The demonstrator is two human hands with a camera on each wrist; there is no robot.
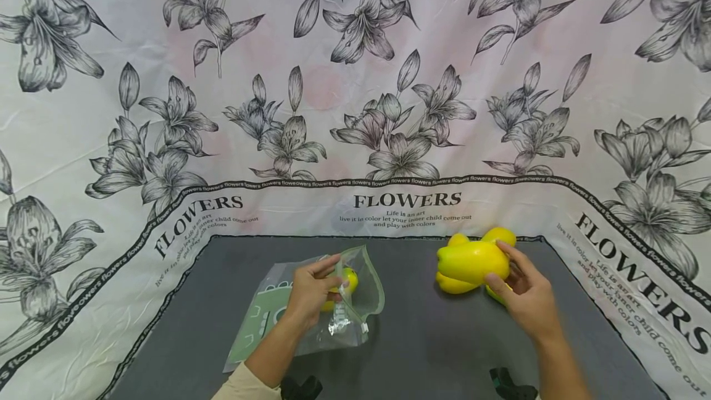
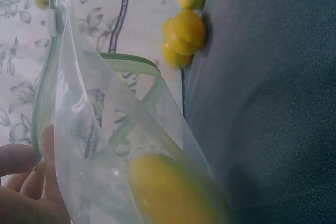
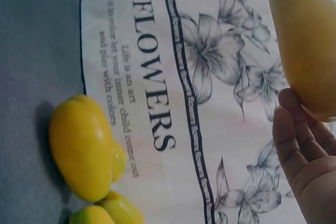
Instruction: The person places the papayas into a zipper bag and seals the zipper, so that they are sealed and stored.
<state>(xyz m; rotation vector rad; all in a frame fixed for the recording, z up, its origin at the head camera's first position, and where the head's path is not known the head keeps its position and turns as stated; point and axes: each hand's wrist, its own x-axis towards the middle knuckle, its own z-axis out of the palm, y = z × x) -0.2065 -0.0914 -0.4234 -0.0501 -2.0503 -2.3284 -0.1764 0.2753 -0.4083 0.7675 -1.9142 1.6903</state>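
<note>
In the head view my left hand [image 1: 311, 289] pinches the rim of a clear zip bag [image 1: 333, 341] with a green edge, its mouth standing open toward the right. Inside the bag lies yellow fruit [image 2: 168, 187] with a green tinge. Over on the right, my right hand [image 1: 528, 292] grips a long, smooth yellow mango-like fruit [image 1: 472, 261] by one end, raised off the table as the right wrist view shows. Behind and below it are several more yellow fruits [image 3: 81, 148], partly hidden in the head view.
A dark grey table [image 1: 411, 350] carries everything. At its back and sides hangs a white cloth [image 1: 311, 208] printed with lilies and lettering. Green print with white marks covers the bag's lower part [image 1: 258, 320]. Dark wrist straps [image 1: 508, 384] show at the bottom edge.
</note>
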